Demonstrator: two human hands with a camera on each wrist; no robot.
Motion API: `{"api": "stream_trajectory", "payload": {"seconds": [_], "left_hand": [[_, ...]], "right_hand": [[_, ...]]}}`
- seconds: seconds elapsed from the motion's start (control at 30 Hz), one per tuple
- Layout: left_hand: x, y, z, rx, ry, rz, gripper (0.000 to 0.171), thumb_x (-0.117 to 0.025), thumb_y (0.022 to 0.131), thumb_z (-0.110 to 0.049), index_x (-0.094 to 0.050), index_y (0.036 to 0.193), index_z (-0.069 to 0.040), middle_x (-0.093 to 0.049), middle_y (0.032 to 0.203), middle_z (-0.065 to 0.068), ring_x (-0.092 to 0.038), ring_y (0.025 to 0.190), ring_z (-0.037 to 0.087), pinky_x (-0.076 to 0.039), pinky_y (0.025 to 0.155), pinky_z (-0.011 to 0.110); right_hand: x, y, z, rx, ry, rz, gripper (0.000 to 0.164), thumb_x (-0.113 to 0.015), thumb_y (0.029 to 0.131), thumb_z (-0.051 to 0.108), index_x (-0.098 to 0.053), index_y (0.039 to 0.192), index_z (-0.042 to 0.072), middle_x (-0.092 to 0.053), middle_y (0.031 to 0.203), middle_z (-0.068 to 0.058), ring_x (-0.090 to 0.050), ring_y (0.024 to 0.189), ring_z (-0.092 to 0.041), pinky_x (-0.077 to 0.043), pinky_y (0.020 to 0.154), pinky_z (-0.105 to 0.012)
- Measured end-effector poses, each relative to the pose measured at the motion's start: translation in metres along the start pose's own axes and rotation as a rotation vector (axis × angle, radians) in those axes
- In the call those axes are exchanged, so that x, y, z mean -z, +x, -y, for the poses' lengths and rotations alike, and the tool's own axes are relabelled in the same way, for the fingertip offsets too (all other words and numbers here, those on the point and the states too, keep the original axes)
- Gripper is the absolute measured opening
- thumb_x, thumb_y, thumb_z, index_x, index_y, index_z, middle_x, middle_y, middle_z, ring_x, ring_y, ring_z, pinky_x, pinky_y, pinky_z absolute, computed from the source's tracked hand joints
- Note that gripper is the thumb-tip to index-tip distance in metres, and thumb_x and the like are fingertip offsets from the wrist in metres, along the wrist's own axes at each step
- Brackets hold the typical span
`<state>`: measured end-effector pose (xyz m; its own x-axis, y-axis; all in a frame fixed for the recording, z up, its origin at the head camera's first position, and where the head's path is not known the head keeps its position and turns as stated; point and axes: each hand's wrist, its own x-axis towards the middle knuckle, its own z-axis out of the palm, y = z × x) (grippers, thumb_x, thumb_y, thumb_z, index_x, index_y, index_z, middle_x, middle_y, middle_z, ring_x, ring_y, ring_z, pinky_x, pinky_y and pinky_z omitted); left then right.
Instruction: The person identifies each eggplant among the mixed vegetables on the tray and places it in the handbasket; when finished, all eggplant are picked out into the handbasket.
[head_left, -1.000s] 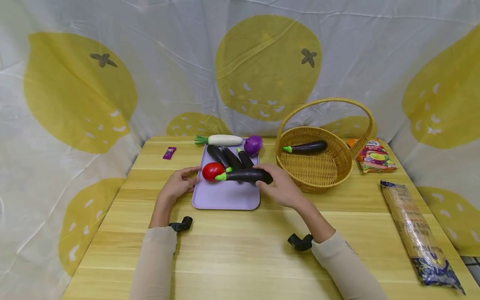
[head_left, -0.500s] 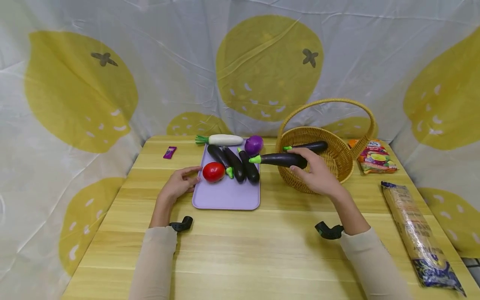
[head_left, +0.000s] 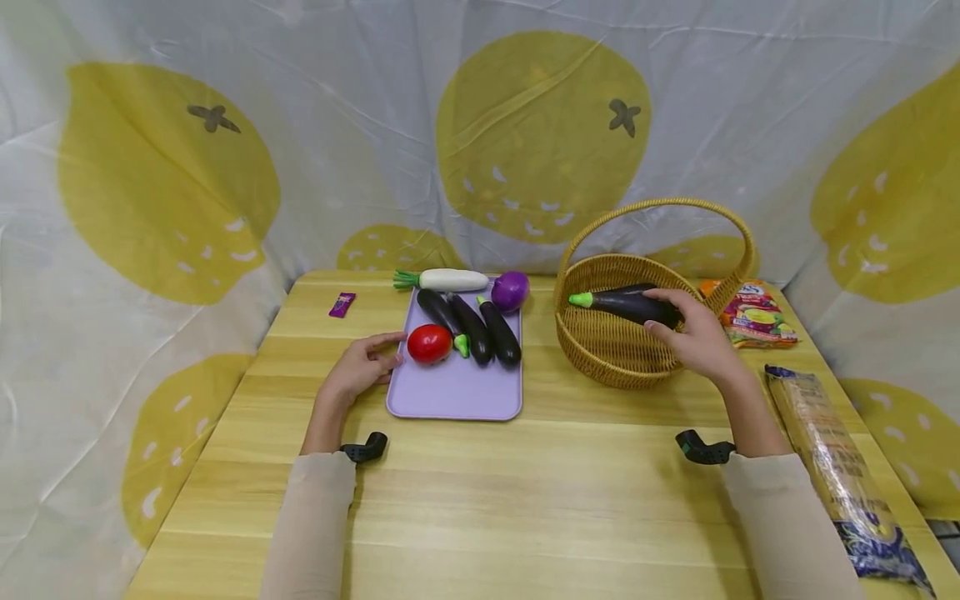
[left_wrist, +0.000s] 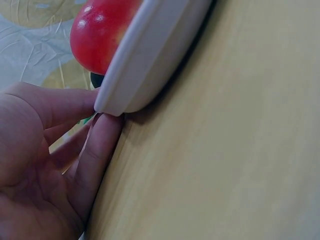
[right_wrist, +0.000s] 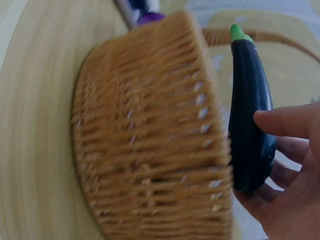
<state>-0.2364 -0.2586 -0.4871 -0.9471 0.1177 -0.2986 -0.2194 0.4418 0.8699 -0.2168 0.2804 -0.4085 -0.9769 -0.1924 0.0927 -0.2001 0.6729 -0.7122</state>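
Observation:
My right hand [head_left: 699, 335] grips an eggplant [right_wrist: 249, 95] by its thick end, the green stem pointing left. It holds the eggplant over the opening of the yellow wicker basket [head_left: 596, 354]; in the right wrist view the eggplant shows above the rim. Another eggplant in the basket is mostly hidden behind it. At the left edge of the lilac tray [head_left: 454, 402], my left hand [head_left: 362, 365] pinches the rim between thumb and fingers, beside a red tomato [head_left: 430, 344]. Three eggplants [head_left: 470, 329] lie on the tray, with a purple onion [head_left: 511, 292] at its back right corner.
A white radish [head_left: 452, 280] lies along the tray's back edge. Left of it is a small purple packet [head_left: 342, 305]. Behind the basket's right side lies a colourful snack bag [head_left: 757, 317], and a long pasta-like package [head_left: 840, 467] lies along the right table edge. The basket handle [head_left: 678, 202] arches high.
My right hand has carried the eggplant from above the tray rightward to over the basket. My left hand has stayed at the tray's left rim.

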Motion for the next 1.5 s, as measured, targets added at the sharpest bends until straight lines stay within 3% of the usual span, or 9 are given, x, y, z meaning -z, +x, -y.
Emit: {"api": "stream_trajectory", "payload": {"seconds": [0.07, 0.27, 0.47, 0.77, 0.97, 1.23, 1.5], "left_hand": [[0.001, 0.000, -0.001, -0.003, 0.004, -0.001, 0.049, -0.065, 0.102, -0.016, -0.055, 0.150, -0.021, -0.057, 0.133, 0.019, -0.059, 0.100, 0.026, -0.061, 0.081, 0.027], [0.002, -0.015, -0.024, 0.004, 0.003, 0.005, 0.050, -0.063, 0.102, -0.010, -0.054, 0.150, -0.013, -0.058, 0.126, 0.022, -0.058, 0.095, 0.027, -0.062, 0.079, 0.027], [0.001, -0.023, -0.034, 0.013, -0.002, 0.019, 0.049, -0.063, 0.102, -0.010, -0.055, 0.150, -0.014, -0.057, 0.134, 0.022, -0.060, 0.101, 0.028, -0.062, 0.085, 0.030], [-0.002, -0.015, -0.030, 0.007, -0.023, 0.019, 0.049, -0.064, 0.101, -0.009, -0.055, 0.149, -0.014, -0.058, 0.130, 0.021, -0.058, 0.097, 0.026, -0.062, 0.080, 0.028], [-0.002, -0.015, -0.030, 0.004, -0.017, 0.015, 0.049, -0.064, 0.101, -0.010, -0.056, 0.149, -0.014, -0.060, 0.119, 0.019, -0.056, 0.090, 0.023, -0.061, 0.078, 0.027], [-0.002, -0.014, -0.028, -0.004, 0.004, 0.011, 0.049, -0.063, 0.102, -0.010, -0.055, 0.149, -0.013, -0.060, 0.122, 0.019, -0.057, 0.093, 0.024, -0.061, 0.079, 0.027], [-0.001, 0.000, 0.001, -0.002, -0.004, -0.009, 0.050, -0.065, 0.102, -0.015, -0.055, 0.150, -0.020, -0.059, 0.131, 0.018, -0.058, 0.098, 0.024, -0.061, 0.078, 0.025]], "right_hand": [[0.001, 0.004, -0.005, -0.008, -0.030, 0.016, 0.052, -0.061, 0.105, 0.026, -0.047, 0.152, 0.009, -0.041, 0.156, -0.026, -0.045, 0.135, -0.049, -0.040, 0.103, -0.065], [0.000, 0.023, -0.015, -0.031, -0.111, 0.074, 0.052, -0.059, 0.106, 0.023, -0.045, 0.154, 0.008, -0.036, 0.160, -0.027, -0.032, 0.146, -0.052, -0.029, 0.114, -0.072], [-0.004, 0.038, -0.025, -0.055, -0.158, 0.129, 0.052, -0.058, 0.105, 0.015, -0.043, 0.154, 0.003, -0.034, 0.159, -0.031, -0.030, 0.146, -0.054, -0.027, 0.116, -0.071], [-0.006, 0.054, -0.039, -0.138, -0.169, 0.152, 0.051, -0.057, 0.105, 0.014, -0.043, 0.153, 0.005, -0.033, 0.160, -0.032, -0.032, 0.144, -0.055, -0.029, 0.115, -0.072], [-0.012, 0.057, -0.040, -0.095, -0.200, 0.137, 0.048, -0.059, 0.103, 0.010, -0.048, 0.149, 0.000, -0.033, 0.156, -0.034, -0.029, 0.144, -0.055, -0.026, 0.117, -0.070], [-0.014, 0.055, -0.039, -0.097, -0.223, 0.124, 0.048, -0.060, 0.103, 0.013, -0.049, 0.148, 0.000, -0.034, 0.153, -0.035, -0.033, 0.140, -0.056, -0.030, 0.114, -0.071], [-0.014, 0.050, -0.034, -0.097, -0.214, 0.112, 0.051, -0.060, 0.104, 0.021, -0.047, 0.148, 0.000, -0.039, 0.150, -0.033, -0.038, 0.137, -0.055, -0.034, 0.110, -0.071]]}}
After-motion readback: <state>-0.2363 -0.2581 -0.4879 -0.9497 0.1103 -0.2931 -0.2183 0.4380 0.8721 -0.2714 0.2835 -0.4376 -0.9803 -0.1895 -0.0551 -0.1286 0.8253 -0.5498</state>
